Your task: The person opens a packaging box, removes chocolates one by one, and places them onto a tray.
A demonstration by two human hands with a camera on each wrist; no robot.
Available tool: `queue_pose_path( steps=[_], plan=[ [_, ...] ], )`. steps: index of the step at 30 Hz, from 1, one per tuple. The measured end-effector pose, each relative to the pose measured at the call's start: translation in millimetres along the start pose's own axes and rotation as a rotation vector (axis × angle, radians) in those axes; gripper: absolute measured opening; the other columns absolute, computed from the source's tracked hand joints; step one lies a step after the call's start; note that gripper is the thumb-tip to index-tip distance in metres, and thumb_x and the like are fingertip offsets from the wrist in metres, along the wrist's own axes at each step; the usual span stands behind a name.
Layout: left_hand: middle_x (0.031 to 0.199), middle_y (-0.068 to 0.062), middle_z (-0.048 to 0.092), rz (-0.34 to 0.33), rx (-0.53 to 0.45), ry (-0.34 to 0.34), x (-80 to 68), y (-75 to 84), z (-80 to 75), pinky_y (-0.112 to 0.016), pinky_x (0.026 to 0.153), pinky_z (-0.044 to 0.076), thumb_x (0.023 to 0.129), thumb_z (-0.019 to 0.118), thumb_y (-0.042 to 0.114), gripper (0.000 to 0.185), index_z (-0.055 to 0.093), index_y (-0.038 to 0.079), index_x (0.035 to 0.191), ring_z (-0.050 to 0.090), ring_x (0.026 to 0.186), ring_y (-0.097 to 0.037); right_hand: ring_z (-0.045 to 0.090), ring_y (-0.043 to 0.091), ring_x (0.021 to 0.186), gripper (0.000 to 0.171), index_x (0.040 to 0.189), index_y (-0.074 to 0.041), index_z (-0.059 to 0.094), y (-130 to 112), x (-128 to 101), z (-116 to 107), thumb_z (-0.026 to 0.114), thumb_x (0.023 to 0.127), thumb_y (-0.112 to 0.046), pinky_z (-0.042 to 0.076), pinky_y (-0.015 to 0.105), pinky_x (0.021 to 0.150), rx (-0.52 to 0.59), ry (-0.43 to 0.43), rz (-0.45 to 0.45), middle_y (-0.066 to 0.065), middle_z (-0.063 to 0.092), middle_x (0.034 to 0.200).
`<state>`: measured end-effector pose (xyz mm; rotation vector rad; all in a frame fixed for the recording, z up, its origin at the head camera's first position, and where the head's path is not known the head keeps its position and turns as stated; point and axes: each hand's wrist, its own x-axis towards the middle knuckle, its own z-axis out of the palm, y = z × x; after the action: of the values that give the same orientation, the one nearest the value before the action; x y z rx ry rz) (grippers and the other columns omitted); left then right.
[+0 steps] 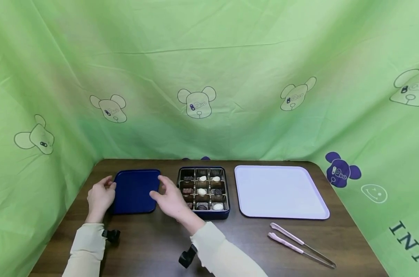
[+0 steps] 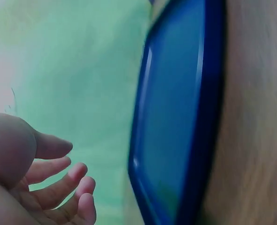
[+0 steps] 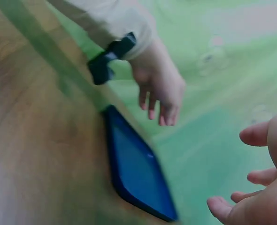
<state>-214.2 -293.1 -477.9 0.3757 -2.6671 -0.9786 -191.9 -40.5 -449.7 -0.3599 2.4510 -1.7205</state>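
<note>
A navy blue lid (image 1: 136,192) lies flat on the table at the left, its glossy face and rim showing in the left wrist view. At its left edge is my left hand (image 1: 101,195), fingers loosely bent and gripping nothing; in that wrist view a gap separates the fingers (image 2: 65,187) from the lid. My right hand (image 1: 171,198) hovers by the lid's right edge, thumb and fingers spread around bare air. Behind that hand stands a navy box (image 1: 209,214) of chocolates, its lower left partly hidden. Dark and white chocolates (image 1: 201,191) sit in its divided compartments.
A white tray (image 1: 279,192) lies to the right of the box. In front of it rest tongs (image 1: 301,246) with pale pink handles, tilted across the brown table (image 1: 147,246). A green printed curtain (image 1: 209,69) hangs behind the table and along its sides.
</note>
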Motion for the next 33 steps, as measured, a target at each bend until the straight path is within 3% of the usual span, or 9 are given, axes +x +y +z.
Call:
queue_pose_path(
  steps=[8,12,20,24,33],
  plan=[
    [0.112,-0.017,0.072,0.14,-0.052,0.03,-7.6,47.1,18.7,-0.052,0.08,0.046,0.1,0.06,0.021,0.039,0.064,0.0,0.133,0.069,0.091,-0.033,0.051,0.04,0.129,0.066,0.154,-0.008,0.042,8,-28,-65,0.07,0.095,-0.019,0.047,0.054,0.103,0.067,0.133,-0.146,0.012,0.041,0.157],
    [0.113,-0.015,0.073,0.182,-0.116,-0.017,-13.5,71.2,35.0,-0.047,0.08,0.05,0.1,0.062,0.023,0.041,0.064,0.001,0.134,0.071,0.092,-0.031,0.049,0.039,0.132,0.067,0.152,-0.004,0.043,15,-41,-94,0.072,0.094,-0.017,0.043,0.057,0.106,0.064,0.215,-0.183,0.017,0.043,0.155],
    [0.128,-0.02,0.067,0.147,-0.248,-0.17,-38.8,101.4,75.0,-0.048,0.088,0.053,0.099,0.065,0.024,0.048,0.057,0.0,0.14,0.07,0.105,-0.032,0.045,0.041,0.135,0.078,0.155,-0.004,0.036,36,-73,-153,0.077,0.09,-0.018,0.041,0.058,0.108,-0.095,0.341,-0.158,0.021,0.035,0.159],
    [0.127,-0.02,0.067,0.13,-0.27,-0.2,-47.7,108.5,94.6,-0.05,0.09,0.052,0.1,0.064,0.026,0.051,0.055,-0.003,0.141,0.07,0.106,-0.031,0.047,0.045,0.132,0.08,0.153,0.002,0.036,53,-91,-181,0.079,0.088,-0.016,0.044,0.06,0.104,-0.253,0.419,-0.186,0.026,0.037,0.156],
    [0.131,-0.021,0.065,0.072,-0.378,-0.225,-59.9,121.3,118.4,-0.051,0.094,0.053,0.105,0.057,0.031,0.051,0.053,-0.003,0.143,0.066,0.114,-0.036,0.037,0.049,0.14,0.078,0.148,0.008,0.041,86,-133,-220,0.08,0.086,-0.017,0.029,0.065,0.111,-0.478,0.488,-0.182,0.033,0.039,0.151]
  ],
)
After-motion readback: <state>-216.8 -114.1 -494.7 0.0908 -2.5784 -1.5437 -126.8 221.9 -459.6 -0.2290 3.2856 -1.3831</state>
